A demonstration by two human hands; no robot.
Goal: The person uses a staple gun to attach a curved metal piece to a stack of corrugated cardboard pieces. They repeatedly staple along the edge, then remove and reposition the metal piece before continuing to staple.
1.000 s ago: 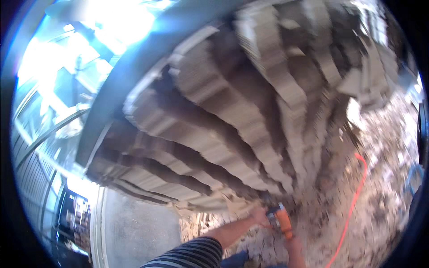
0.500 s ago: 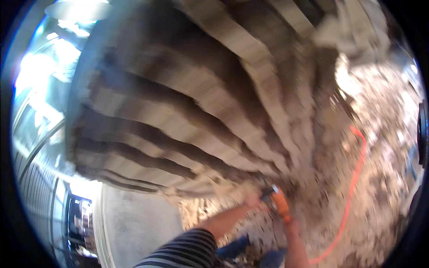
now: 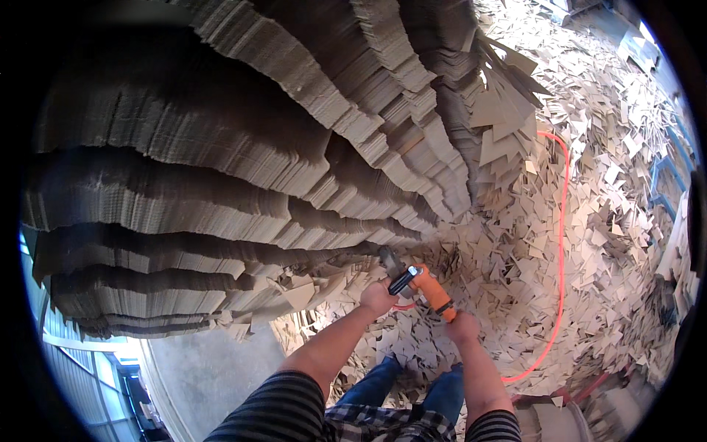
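Note:
My left hand (image 3: 378,297) is closed round the black side handle of an orange handheld power tool (image 3: 433,290). My right hand (image 3: 462,326) grips the rear end of its orange body. The dark head of the tool points up and left, at the foot of a tall stack of cardboard sheets (image 3: 294,169) with stepped, wavy edges. Whether the head touches the sheets I cannot tell. A short piece of red hose (image 3: 403,306) shows beside the tool.
Loose cardboard scraps (image 3: 515,295) cover the floor around my feet and to the right. An orange-red hose (image 3: 563,243) curves across them. Grey concrete floor (image 3: 206,376) lies at the lower left. Blue metal framing (image 3: 674,140) stands at the far right.
My view has shifted and sharpened, so the stack sits further left. Both hands and the tool appear higher and further left in the picture, still held in the same grip.

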